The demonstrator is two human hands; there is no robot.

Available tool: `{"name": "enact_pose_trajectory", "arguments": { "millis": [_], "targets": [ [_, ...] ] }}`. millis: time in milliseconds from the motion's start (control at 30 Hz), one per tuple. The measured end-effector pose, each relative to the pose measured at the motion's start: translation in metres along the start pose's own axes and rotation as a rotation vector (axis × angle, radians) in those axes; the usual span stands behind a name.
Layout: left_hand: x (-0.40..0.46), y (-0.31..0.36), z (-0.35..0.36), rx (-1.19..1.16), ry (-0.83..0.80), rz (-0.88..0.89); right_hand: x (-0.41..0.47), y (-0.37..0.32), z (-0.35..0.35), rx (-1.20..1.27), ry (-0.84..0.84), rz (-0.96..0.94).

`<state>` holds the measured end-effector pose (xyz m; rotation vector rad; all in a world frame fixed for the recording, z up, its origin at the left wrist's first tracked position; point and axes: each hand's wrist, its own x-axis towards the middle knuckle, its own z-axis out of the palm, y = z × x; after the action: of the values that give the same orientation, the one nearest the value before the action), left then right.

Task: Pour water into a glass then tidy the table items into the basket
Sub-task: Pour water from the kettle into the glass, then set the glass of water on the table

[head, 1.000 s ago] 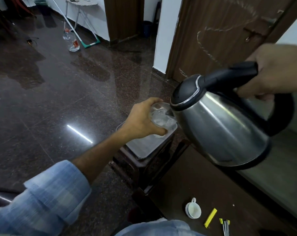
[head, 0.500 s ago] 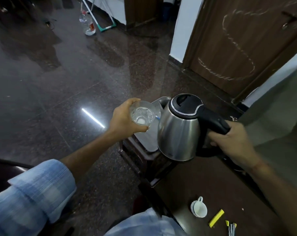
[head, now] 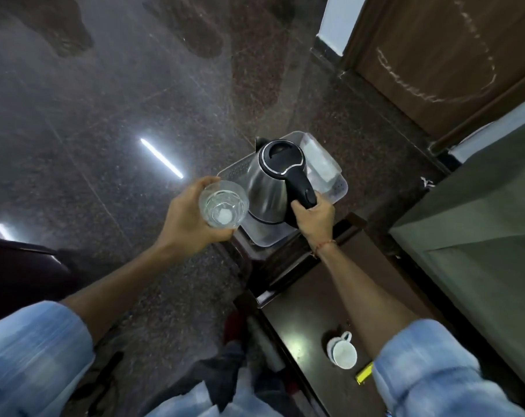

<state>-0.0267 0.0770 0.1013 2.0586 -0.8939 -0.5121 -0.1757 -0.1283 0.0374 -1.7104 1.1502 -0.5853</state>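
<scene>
Count: one glass (head: 223, 203), one steel kettle (head: 270, 183), one translucent basket (head: 336, 192), one white cup (head: 343, 353), one yellow packet (head: 364, 373), two bare hands, both sleeves blue and rolled back.

Left hand (head: 189, 219) wraps the glass, fingers closed round its wall, and holds it upright over the floor just left of the basket. Water sits in the bottom of the glass; the level is hard to read from above. Right hand (head: 315, 216) grips the kettle's black handle, fist closed. Kettle is upright, lid shut, its base inside the basket; whether it rests fully on the bottom I cannot tell. Far end of the basket holds a pale, clear boxy item, too blurred to name.

Basket sits on a small dark wooden stand. Cup lies on the dark wooden table (head: 303, 314) nearer the person, the yellow packet just beside it at the right sleeve. Floor is polished dark speckled stone, with two bright light streaks reflected. Brown door (head: 442, 55) with chalk scribbles at the far right.
</scene>
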Motion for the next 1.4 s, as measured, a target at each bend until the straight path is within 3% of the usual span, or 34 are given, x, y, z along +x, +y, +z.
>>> {"name": "enact_pose_trajectory", "arguments": {
  "millis": [333,667,900,1167,1400],
  "targets": [
    [0.001,-0.015,0.012,-0.049,-0.067,-0.04,0.018,0.038,0.041,0.062,-0.016,0.036],
    [-0.001,0.004,0.023,-0.085,-0.11,-0.031,0.014,0.044,0.006,-0.06,-0.141,0.118],
    [0.001,0.064,0.074,-0.04,-0.267,0.121,-0.024,0.036,-0.13,-0.048,0.071,0.157],
    [-0.031,0.143,0.182,0.014,-0.434,0.299,-0.126,0.088,-0.338,-0.015,0.409,0.229],
    [-0.081,0.209,0.281,0.062,-0.556,0.425,-0.22,0.14,-0.452,-0.002,0.599,0.283]
  ]
}}
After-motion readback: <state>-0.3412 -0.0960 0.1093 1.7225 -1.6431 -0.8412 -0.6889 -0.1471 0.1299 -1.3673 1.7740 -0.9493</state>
